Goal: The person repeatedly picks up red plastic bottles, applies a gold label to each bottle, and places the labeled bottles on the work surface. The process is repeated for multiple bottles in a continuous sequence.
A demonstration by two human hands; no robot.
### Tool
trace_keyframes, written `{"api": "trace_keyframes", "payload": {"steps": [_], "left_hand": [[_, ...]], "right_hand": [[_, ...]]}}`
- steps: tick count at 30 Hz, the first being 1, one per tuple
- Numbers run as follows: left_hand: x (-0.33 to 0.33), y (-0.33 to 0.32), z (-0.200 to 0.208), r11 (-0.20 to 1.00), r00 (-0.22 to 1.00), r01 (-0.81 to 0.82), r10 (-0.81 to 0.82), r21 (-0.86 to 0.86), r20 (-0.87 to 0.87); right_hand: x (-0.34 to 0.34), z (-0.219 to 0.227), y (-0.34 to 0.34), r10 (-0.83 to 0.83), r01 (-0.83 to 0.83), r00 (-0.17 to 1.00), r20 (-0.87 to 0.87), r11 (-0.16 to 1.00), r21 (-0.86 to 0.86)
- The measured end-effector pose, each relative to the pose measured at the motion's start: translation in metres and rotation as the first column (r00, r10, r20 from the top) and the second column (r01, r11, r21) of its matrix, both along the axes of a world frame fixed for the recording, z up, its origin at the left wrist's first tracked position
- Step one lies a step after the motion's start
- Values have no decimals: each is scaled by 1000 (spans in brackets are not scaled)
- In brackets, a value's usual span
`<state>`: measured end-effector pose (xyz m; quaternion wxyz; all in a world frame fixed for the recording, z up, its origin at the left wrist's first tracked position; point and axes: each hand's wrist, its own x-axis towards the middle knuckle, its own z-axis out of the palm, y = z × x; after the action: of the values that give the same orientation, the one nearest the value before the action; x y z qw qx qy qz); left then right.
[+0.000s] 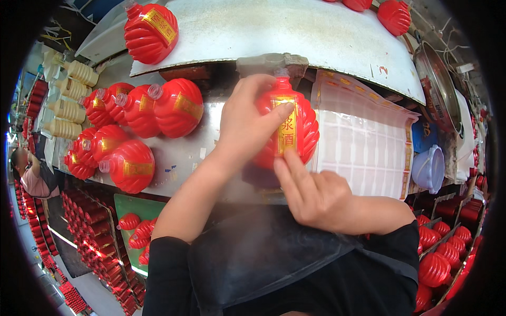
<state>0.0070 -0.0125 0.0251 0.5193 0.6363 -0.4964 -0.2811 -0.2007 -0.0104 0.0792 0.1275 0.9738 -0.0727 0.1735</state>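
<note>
A red ribbed plastic bottle (307, 113) with a clear threaded neck stands in front of me, just below the edge of the white board. On its front is a gold label (286, 124) with red printing. My left hand (252, 108) grips the bottle around its upper left side, the thumb lying across the label. From the lower right my right hand (316, 192) reaches in, two stretched fingers pressing the label's bottom end. Its other fingers are curled, and its thumb is mostly hidden.
Several labelled red bottles (179, 108) stand at the left, beside cream bottles (68, 110). At the right lies a translucent label sheet (363, 137), near a lilac bucket (428, 168). A white board (295, 31) crosses the far side. A person (37, 174) is at the far left.
</note>
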Motion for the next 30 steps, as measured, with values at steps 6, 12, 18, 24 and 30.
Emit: {"api": "trace_keyframes", "payload": {"steps": [6, 12, 18, 24, 30], "left_hand": [[-5, 19, -11, 996, 996, -15, 23, -85, 91], [-14, 34, -7, 999, 962, 17, -3, -46, 274], [-13, 27, -4, 993, 942, 36, 3, -111, 334], [-5, 26, -9, 978, 926, 103, -27, -183, 377], [1, 29, -9, 967, 880, 205, -115, -152, 460]], "right_hand": [[3, 4, -47, -245, 80, 949, 197, 794, 602], [15, -15, -90, -294, 90, 949, 115, 601, 794], [14, -20, -92, -312, 112, 946, 92, 579, 808], [7, -17, -99, -309, -11, 947, 82, 222, 975], [-5, -17, -70, -379, 157, 925, -6, 369, 916]]}}
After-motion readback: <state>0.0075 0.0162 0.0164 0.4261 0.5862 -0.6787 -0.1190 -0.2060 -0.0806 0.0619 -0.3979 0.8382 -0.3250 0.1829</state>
